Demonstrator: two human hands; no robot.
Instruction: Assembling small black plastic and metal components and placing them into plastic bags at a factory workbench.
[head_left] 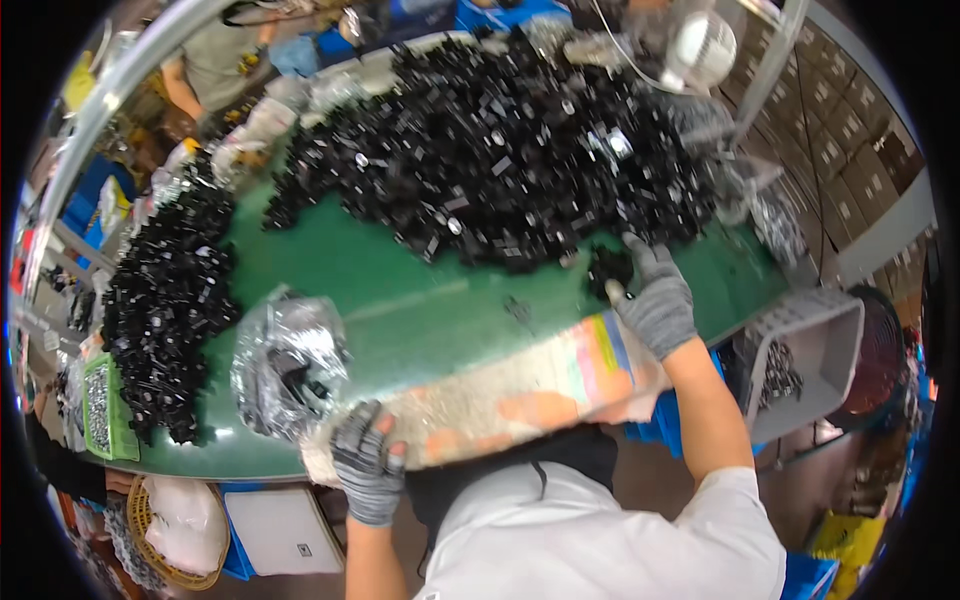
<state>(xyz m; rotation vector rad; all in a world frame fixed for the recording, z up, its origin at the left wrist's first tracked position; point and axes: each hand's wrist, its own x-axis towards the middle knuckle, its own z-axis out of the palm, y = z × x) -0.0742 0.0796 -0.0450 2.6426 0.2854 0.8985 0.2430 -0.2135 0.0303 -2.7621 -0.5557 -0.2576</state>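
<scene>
My right hand point(660, 305), in a grey knit glove with bare fingertips, reaches to the front edge of a large heap of small black parts point(500, 150). Its thumb and fingers close around a little clump of black parts point(608, 270) on the green table point(430, 320). My left hand point(368, 462), gloved the same way, rests on the left end of a long padded strip point(500, 405) along the table's near edge. Its fingers are loosely bent and apart, with nothing visible in them. A clear plastic bag point(290, 360) holding some black parts lies just beyond it.
A second heap of black parts point(165, 310) lies on the left beside a green basket point(112, 405) of small metal pieces. To the right stands a grey bin point(835, 345) with metal pieces. Across the table is another person point(215, 65). A white fan point(702, 48) stands at the far right.
</scene>
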